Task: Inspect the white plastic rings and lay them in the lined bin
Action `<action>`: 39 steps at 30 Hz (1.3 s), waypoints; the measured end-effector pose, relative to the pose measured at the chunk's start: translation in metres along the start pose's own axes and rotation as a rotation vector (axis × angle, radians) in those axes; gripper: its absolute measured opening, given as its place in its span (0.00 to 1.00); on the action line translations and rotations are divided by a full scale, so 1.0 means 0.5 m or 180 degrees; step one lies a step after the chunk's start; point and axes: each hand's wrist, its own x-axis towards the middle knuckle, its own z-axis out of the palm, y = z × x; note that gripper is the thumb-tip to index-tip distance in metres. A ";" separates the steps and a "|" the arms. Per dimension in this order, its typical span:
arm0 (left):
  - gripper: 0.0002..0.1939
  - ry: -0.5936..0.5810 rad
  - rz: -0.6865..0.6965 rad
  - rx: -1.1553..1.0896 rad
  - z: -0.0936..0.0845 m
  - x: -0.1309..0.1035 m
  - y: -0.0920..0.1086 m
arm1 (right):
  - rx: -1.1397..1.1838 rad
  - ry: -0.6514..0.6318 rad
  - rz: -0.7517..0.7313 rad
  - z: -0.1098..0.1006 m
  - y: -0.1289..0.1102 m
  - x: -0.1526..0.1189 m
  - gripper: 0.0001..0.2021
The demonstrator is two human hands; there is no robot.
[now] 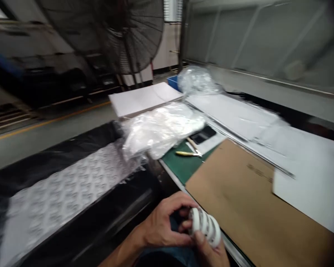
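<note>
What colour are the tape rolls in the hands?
White rolls, with darker bands between them; head view.

Nothing in the view can be read. The brown cardboard sheet [247, 207] on the bench carries a short dark printed line near its upper right part, but motion blur smears it into an unreadable streak. The patterned grey-white sheet [64, 189] lying in the black bin on the left shows a repeated printed motif, possibly a logo or small characters, too blurred to make out. The stack of white rolls [207, 225] held between the left hand [161, 224] and the right hand [210, 252] shows dark marks along the edges, yet no letters or numbers can be told apart
</note>
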 end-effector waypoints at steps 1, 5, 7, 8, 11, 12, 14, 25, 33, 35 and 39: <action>0.32 -0.0019 -0.0027 -0.0012 0.003 0.007 -0.007 | 0.0140 0.0013 -0.0006 0.002 -0.001 0.003 0.21; 0.32 -0.0103 0.0007 0.0119 0.007 0.026 -0.023 | 0.0505 -0.0212 -0.0158 0.008 -0.017 0.017 0.22; 0.30 -0.0026 0.0118 0.0388 0.010 0.028 -0.024 | 0.0440 -0.0192 -0.0295 0.005 -0.026 0.021 0.20; 0.29 0.0059 0.0192 0.0582 0.012 0.029 -0.023 | 0.0298 -0.0105 -0.0405 0.002 -0.030 0.023 0.18; 0.27 0.0353 0.0432 0.1269 0.011 0.030 -0.021 | -0.0342 0.0372 -0.0782 -0.008 -0.033 0.029 0.11; 0.26 0.0393 0.0498 0.1471 0.009 0.031 -0.019 | -0.0498 0.0552 -0.0874 -0.010 -0.032 0.032 0.10; 0.25 0.0401 0.0606 0.1725 0.006 0.034 -0.015 | -0.0644 0.0811 -0.1005 -0.010 -0.030 0.035 0.08; 0.28 0.0156 0.0710 0.1227 0.002 0.039 0.005 | -0.0346 0.0415 -0.0792 -0.004 -0.031 0.033 0.09; 0.28 0.0221 0.0394 0.0896 -0.003 0.034 -0.010 | -0.0037 0.0201 -0.0462 -0.003 -0.023 0.034 0.13; 0.26 0.0274 0.0308 0.0810 -0.004 0.034 -0.010 | 0.0003 0.0201 -0.0419 -0.002 -0.022 0.034 0.14; 0.24 0.0322 0.0099 0.0629 -0.006 0.033 -0.012 | 0.0124 0.0153 -0.0391 -0.001 -0.020 0.035 0.15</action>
